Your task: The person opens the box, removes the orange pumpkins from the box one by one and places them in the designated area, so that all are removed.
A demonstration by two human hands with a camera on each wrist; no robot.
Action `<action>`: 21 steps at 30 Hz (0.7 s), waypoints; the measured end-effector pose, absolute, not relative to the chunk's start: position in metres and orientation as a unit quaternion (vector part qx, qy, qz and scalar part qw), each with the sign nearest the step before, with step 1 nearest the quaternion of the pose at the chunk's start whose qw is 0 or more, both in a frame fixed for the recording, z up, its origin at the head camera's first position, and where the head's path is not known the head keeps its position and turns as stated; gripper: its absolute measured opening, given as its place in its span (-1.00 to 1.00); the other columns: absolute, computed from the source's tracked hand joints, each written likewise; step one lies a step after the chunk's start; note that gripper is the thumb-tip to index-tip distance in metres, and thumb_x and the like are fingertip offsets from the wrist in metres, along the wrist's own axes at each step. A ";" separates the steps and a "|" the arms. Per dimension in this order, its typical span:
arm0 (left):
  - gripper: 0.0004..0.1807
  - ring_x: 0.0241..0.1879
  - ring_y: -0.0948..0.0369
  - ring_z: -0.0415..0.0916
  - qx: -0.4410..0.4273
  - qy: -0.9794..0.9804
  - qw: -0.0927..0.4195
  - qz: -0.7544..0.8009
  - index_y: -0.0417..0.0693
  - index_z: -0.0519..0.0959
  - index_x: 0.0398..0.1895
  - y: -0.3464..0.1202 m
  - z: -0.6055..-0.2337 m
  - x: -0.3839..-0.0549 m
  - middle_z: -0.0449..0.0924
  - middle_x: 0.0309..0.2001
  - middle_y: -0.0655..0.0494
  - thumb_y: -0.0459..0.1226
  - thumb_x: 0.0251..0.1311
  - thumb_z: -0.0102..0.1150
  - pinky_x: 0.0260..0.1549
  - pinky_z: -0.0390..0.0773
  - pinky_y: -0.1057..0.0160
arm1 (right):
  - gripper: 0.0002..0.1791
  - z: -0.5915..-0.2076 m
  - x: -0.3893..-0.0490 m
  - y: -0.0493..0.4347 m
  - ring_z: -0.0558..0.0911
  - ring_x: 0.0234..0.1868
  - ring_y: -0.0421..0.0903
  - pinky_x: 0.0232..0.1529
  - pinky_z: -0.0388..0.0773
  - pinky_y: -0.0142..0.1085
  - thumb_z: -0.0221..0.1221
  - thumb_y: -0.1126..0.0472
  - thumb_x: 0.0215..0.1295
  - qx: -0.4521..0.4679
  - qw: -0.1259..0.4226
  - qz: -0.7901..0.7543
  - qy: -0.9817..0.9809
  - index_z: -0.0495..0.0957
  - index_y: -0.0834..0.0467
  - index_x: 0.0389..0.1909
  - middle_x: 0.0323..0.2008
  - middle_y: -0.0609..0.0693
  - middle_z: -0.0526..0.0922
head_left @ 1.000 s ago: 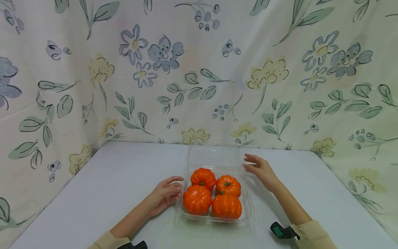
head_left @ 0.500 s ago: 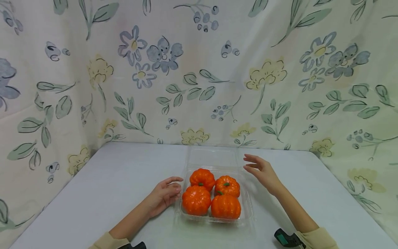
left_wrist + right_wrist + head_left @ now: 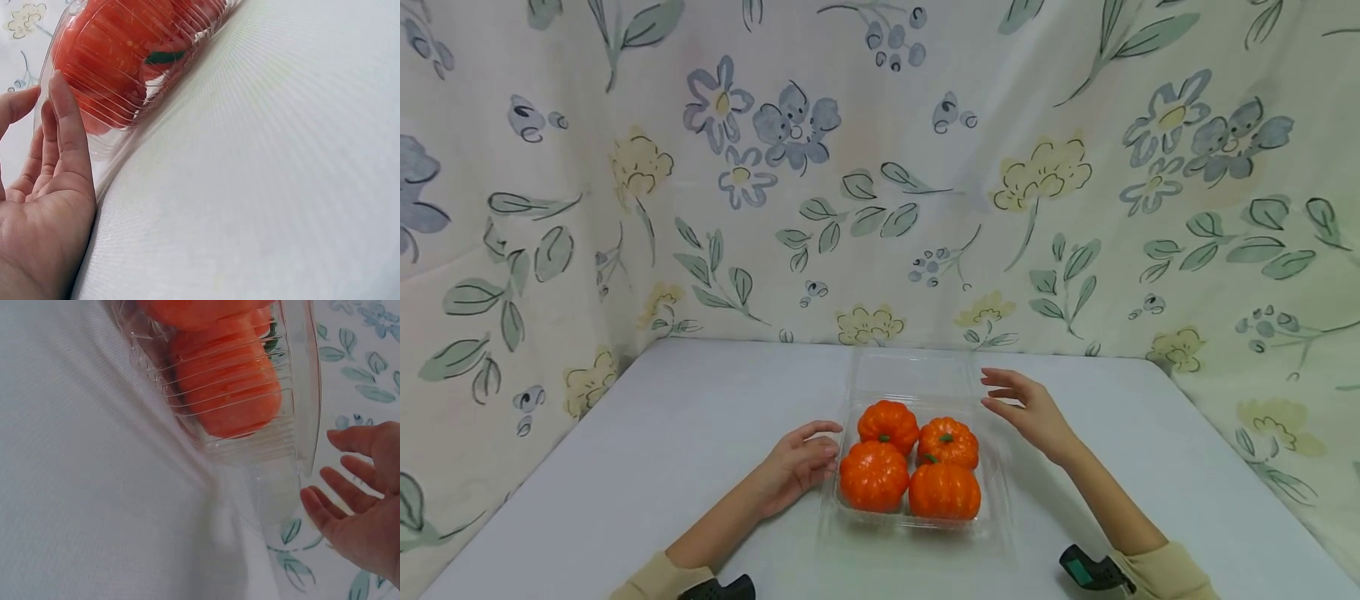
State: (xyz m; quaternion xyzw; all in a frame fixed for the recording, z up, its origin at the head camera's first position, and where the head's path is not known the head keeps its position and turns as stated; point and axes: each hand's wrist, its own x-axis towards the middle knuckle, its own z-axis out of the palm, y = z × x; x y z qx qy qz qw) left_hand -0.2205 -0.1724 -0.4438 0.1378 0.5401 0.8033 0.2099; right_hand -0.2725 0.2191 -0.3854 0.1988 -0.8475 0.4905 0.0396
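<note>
Several small orange pumpkins with green stems, such as the front-left pumpkin (image 3: 873, 479) and the front-right pumpkin (image 3: 944, 493), fill a clear plastic clamshell box (image 3: 995, 492). Its transparent lid (image 3: 913, 377) is folded back, lying away from me. My left hand (image 3: 797, 469) is at the box's left side, fingers loosely bent, fingertips at the ribbed wall in the left wrist view; firm contact is hard to tell. Near the lid's right edge, my right hand (image 3: 1030, 417) hovers with relaxed, spread fingers. The right wrist view shows it apart from the box and holding nothing.
A white-covered table (image 3: 722, 392) bears the box near its middle. Behind and at the sides hangs a floral curtain (image 3: 880, 167). Dark devices are strapped at both wrists, including the right wrist device (image 3: 1093, 571).
The box, pumpkins and left hand stay put. My right hand shifts very slightly left, toward the lid's edge. The whole head view drifts a little.
</note>
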 end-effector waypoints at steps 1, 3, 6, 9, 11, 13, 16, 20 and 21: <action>-0.77 -0.26 0.32 0.63 0.138 0.540 0.212 0.803 -0.03 0.41 0.18 -0.172 -0.444 -0.221 0.64 -0.20 0.23 -0.39 0.56 -0.02 -0.08 0.68 0.40 | -0.46 -0.385 -0.272 0.220 0.61 0.26 0.31 0.18 0.68 -0.10 0.24 0.27 0.51 0.202 0.040 0.490 -0.847 0.41 0.34 0.43 0.29 0.41 0.56; -0.78 -0.27 0.31 0.63 0.138 0.538 0.215 0.804 -0.04 0.41 0.16 -0.172 -0.444 -0.221 0.64 -0.21 0.23 -0.39 0.57 -0.03 -0.08 0.68 0.40 | -0.46 -0.383 -0.272 0.221 0.63 0.23 0.30 0.20 0.67 -0.11 0.24 0.29 0.51 0.210 0.040 0.488 -0.846 0.41 0.35 0.42 0.28 0.42 0.56; -0.82 -0.27 0.30 0.63 0.139 0.534 0.219 0.804 -0.04 0.41 0.13 -0.172 -0.444 -0.222 0.64 -0.23 0.23 -0.37 0.57 -0.04 -0.08 0.68 0.40 | -0.48 -0.381 -0.272 0.224 0.65 0.21 0.29 0.18 0.67 -0.22 0.23 0.31 0.50 0.222 0.036 0.488 -0.843 0.42 0.35 0.41 0.26 0.43 0.57; -0.85 -0.28 0.31 0.62 0.138 0.536 0.223 0.802 -0.04 0.41 0.11 -0.172 -0.442 -0.221 0.62 -0.25 0.22 -0.35 0.58 -0.04 -0.08 0.68 0.41 | -0.49 -0.379 -0.272 0.227 0.65 0.19 0.29 0.12 0.66 -0.36 0.24 0.31 0.50 0.232 0.024 0.490 -0.840 0.43 0.35 0.40 0.25 0.45 0.57; -0.85 -0.28 0.31 0.61 0.137 0.539 0.224 0.800 -0.05 0.41 0.10 -0.172 -0.442 -0.222 0.61 -0.25 0.22 -0.33 0.58 -0.05 -0.08 0.67 0.41 | -0.49 -0.378 -0.272 0.228 0.66 0.17 0.28 0.07 0.65 -0.42 0.24 0.32 0.49 0.236 0.013 0.495 -0.836 0.43 0.35 0.39 0.25 0.46 0.57; -0.86 -0.28 0.32 0.60 0.136 0.542 0.225 0.798 -0.05 0.40 0.10 -0.172 -0.441 -0.222 0.60 -0.25 0.22 -0.33 0.58 -0.05 -0.08 0.67 0.41 | -0.48 -0.377 -0.272 0.228 0.68 0.15 0.26 0.05 0.66 -0.42 0.25 0.32 0.48 0.241 0.001 0.498 -0.833 0.43 0.35 0.39 0.25 0.47 0.56; -0.85 -0.28 0.32 0.60 0.136 0.544 0.226 0.797 -0.06 0.40 0.10 -0.172 -0.441 -0.221 0.59 -0.24 0.22 -0.33 0.58 -0.06 -0.07 0.67 0.41 | -0.48 -0.375 -0.271 0.227 0.70 0.12 0.21 0.03 0.69 -0.38 0.26 0.33 0.46 0.254 -0.017 0.498 -0.829 0.44 0.35 0.38 0.24 0.47 0.56; -0.85 -0.28 0.31 0.59 0.136 0.545 0.226 0.796 -0.06 0.39 0.11 -0.172 -0.440 -0.221 0.58 -0.24 0.21 -0.33 0.59 -0.06 -0.07 0.66 0.41 | -0.47 -0.374 -0.270 0.223 0.70 0.12 0.18 0.04 0.71 -0.32 0.27 0.32 0.45 0.273 -0.045 0.489 -0.828 0.44 0.35 0.38 0.20 0.46 0.59; -0.85 -0.27 0.31 0.59 0.137 0.545 0.226 0.796 -0.06 0.39 0.11 -0.172 -0.440 -0.221 0.58 -0.24 0.21 -0.33 0.59 -0.06 -0.07 0.66 0.41 | -0.46 -0.374 -0.270 0.223 0.70 0.12 0.20 0.04 0.71 -0.32 0.28 0.32 0.45 0.276 -0.052 0.488 -0.827 0.44 0.35 0.38 0.20 0.46 0.59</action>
